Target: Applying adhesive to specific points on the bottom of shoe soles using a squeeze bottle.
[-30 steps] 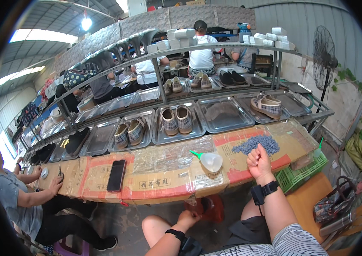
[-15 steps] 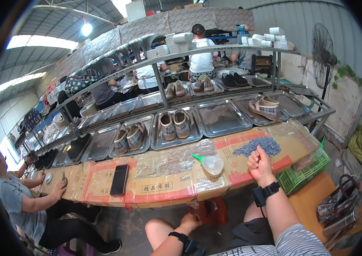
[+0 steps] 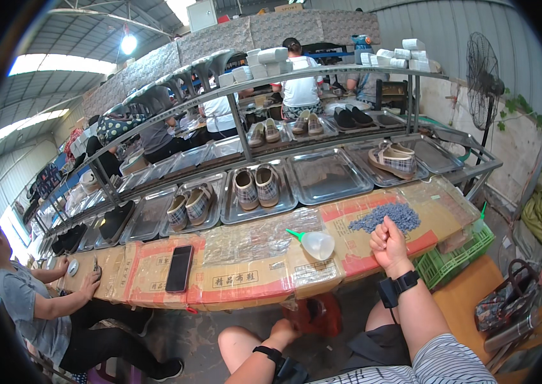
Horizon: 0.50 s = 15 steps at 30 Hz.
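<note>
My right hand (image 3: 387,246) is raised in a closed fist at the front edge of the cardboard-covered bench (image 3: 264,253). Just beyond it lies a heap of small blue-grey bits (image 3: 391,218); whether any are inside the fist is hidden. Low over my lap, below the bench edge, is my left hand (image 3: 283,333); its fingers are too hidden to read. To the left of the heap a translucent plastic bottle with a green nozzle (image 3: 317,245) lies on its side. A dark phone (image 3: 179,269) rests further left on the bench.
Behind the bench, metal trays (image 3: 327,176) carry plaid shoes (image 3: 256,187) and a dark pair. A green crate (image 3: 455,256) stands below the bench at right, by a wooden seat (image 3: 469,291). Another person (image 3: 40,307) works at the far left. A red stool (image 3: 314,317) sits underneath.
The lower row of trays with the shoes has slid slightly left, and shoes on the upper row have shifted slightly right. Both my hands stay nearly where they were.
</note>
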### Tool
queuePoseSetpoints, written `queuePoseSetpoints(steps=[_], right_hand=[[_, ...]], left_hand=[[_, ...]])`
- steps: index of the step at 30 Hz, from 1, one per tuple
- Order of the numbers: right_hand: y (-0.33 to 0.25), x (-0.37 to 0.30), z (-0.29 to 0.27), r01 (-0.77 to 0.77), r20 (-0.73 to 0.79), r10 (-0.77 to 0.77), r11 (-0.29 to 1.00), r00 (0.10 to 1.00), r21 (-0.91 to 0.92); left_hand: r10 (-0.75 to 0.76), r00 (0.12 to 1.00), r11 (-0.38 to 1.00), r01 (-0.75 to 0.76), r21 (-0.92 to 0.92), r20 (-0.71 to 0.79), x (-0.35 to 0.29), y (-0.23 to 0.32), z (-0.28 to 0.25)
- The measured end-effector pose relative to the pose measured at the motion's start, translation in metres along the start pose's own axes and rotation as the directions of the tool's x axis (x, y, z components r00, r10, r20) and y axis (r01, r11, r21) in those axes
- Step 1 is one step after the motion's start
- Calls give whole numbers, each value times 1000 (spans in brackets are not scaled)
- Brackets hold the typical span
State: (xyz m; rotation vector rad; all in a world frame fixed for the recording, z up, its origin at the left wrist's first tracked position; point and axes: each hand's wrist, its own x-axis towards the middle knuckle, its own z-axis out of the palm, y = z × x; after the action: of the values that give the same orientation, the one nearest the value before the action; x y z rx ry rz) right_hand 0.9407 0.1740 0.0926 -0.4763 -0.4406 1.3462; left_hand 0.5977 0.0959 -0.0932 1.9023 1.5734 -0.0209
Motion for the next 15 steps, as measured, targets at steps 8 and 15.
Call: queuePoseSetpoints(steps=[8, 15], right_hand=[[-4, 2, -4, -7, -1, 7, 1000, 1000, -8], [-5, 3, -5, -6, -6, 6, 1000, 1000, -22]], left_hand=[[-35, 997, 998, 38, 42, -65, 3, 10, -2], [10, 993, 996, -20, -87, -114, 1, 13, -6]])
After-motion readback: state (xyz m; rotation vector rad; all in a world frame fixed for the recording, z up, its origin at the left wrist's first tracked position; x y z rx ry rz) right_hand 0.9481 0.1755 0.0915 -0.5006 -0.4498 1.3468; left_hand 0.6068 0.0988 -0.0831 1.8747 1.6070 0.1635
